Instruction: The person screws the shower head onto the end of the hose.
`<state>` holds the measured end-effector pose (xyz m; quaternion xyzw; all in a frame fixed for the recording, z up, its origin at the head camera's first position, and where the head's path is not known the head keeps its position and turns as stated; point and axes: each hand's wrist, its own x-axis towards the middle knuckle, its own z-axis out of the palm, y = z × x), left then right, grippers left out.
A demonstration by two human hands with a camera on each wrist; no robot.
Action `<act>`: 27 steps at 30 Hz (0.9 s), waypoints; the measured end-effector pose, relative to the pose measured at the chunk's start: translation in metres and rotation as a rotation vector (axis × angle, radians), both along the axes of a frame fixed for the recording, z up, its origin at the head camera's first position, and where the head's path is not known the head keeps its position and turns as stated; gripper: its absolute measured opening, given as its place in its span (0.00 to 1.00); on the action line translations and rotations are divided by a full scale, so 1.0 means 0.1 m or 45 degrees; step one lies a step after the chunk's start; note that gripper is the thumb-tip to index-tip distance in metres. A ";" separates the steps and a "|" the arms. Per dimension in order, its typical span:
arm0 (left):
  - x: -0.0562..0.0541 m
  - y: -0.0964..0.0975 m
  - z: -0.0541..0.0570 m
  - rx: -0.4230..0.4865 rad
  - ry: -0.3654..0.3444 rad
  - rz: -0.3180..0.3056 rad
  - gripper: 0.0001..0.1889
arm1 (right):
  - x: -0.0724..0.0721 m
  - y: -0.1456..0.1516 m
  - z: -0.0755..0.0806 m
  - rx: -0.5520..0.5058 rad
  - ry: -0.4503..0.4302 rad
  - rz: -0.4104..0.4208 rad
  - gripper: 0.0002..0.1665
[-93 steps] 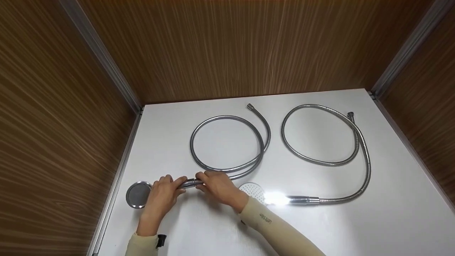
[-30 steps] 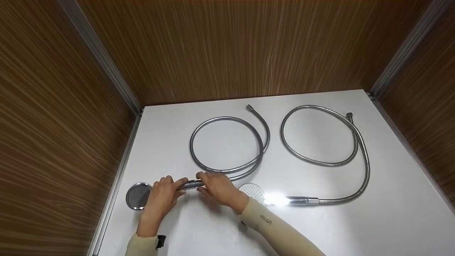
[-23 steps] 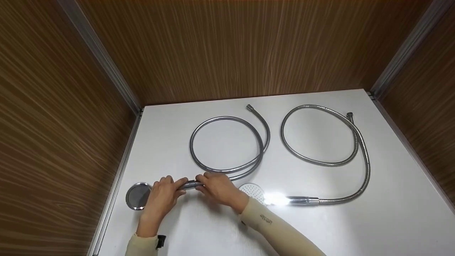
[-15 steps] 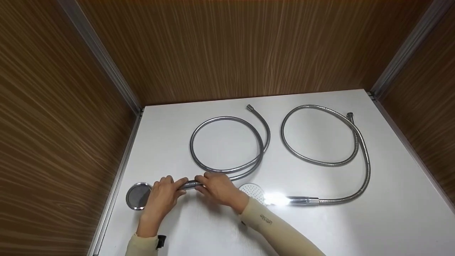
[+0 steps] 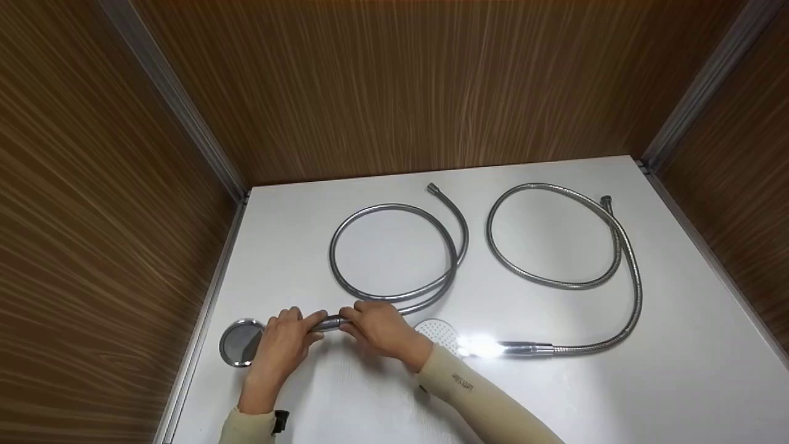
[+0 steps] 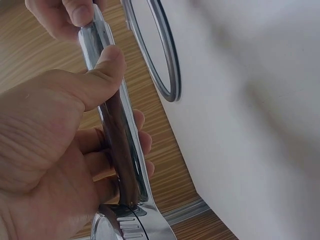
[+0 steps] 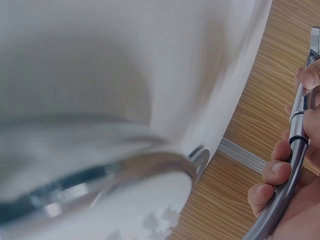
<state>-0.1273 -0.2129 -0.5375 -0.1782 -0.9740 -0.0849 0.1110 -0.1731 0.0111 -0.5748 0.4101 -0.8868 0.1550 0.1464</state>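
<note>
My left hand (image 5: 280, 348) grips the chrome handle of a shower head (image 5: 237, 343), whose round dark-grey face lies left of the hand. In the left wrist view the thumb presses along the handle (image 6: 117, 135), with the fingers curled behind it. At the handle's end my right hand (image 5: 383, 327) pinches the metal end of a grey shower hose (image 5: 333, 246). The right wrist view shows the hose's connector (image 7: 298, 125) in line with the handle, fingers wrapped round the hose below it. How far the threads engage is hidden.
A second shower head (image 5: 436, 333), with a white dotted face, lies beside my right forearm, joined to a ribbed metal hose (image 5: 638, 277) looped on the right. Everything lies on a white table (image 5: 277, 246). Wood-grain panels (image 5: 394, 92) enclose the back and sides.
My right fingers shift slightly along and round the joint, covering more of the connector than a second ago. My left hand keeps its grip, and both hoses stay in place.
</note>
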 end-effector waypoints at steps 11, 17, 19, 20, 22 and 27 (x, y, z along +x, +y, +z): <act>0.00 0.01 0.01 -0.003 0.011 0.009 0.19 | 0.00 0.01 0.00 -0.026 -0.029 0.003 0.16; 0.00 0.01 -0.01 -0.001 0.006 -0.001 0.19 | 0.00 0.01 0.03 0.021 -0.068 0.019 0.12; 0.00 0.01 -0.01 0.003 0.004 -0.001 0.19 | 0.00 0.01 0.04 0.031 -0.079 0.017 0.12; 0.00 0.01 -0.01 0.002 0.005 -0.001 0.19 | 0.00 0.01 0.04 0.030 -0.084 0.017 0.12; -0.01 0.01 -0.01 -0.005 0.011 0.000 0.19 | 0.00 0.01 0.03 0.021 -0.092 0.016 0.14; -0.01 0.02 0.00 -0.015 0.017 0.009 0.20 | 0.00 0.02 0.02 -0.020 -0.079 0.012 0.21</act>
